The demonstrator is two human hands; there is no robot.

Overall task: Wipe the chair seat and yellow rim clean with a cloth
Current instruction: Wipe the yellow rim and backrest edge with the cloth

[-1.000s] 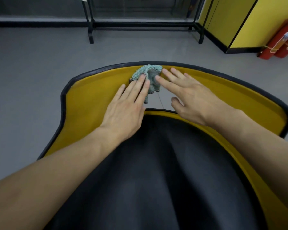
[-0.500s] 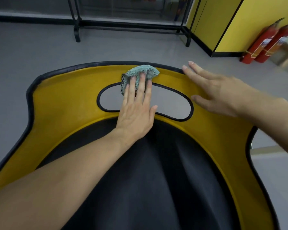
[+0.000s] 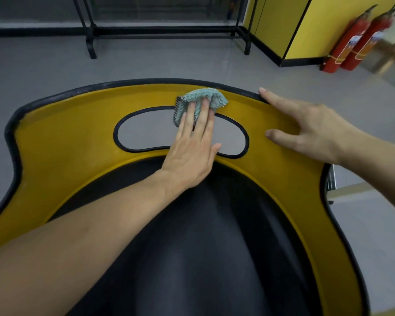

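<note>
Head view puts the left hand [image 3: 192, 151] at the centre, flat and with straight fingers, pressing a bunched teal cloth [image 3: 203, 99] under its fingertips rather than gripping it; a flat palm like this likely spreads pressure so the cloth can slide along the surface. The cloth lies on the narrow band of yellow rim [image 3: 66, 137] between the oval cut-out [image 3: 146, 131] and the black edge trim [image 3: 123, 84], with one hemmed corner hanging over the opening. The heel of that hand reaches back to where the rim meets the black chair seat [image 3: 203, 247], and the forearm crosses the seat. To its right, well apart from the cloth, the right hand [image 3: 310, 133] rests on the rim, spread wide and holding nothing, index fingertip at the black trim and thumb on the yellow; it seems placed there to steady the chair against the wiping push. Judging by where the cloth lies, the rim's far band is the part in hand, and I cannot tell whether the seat has been wiped. Beyond the chair lies grey floor [image 3: 43, 65], a black metal frame [image 3: 160, 34], yellow panels [image 3: 328, 23] and two red fire extinguishers [image 3: 351, 42].
</note>
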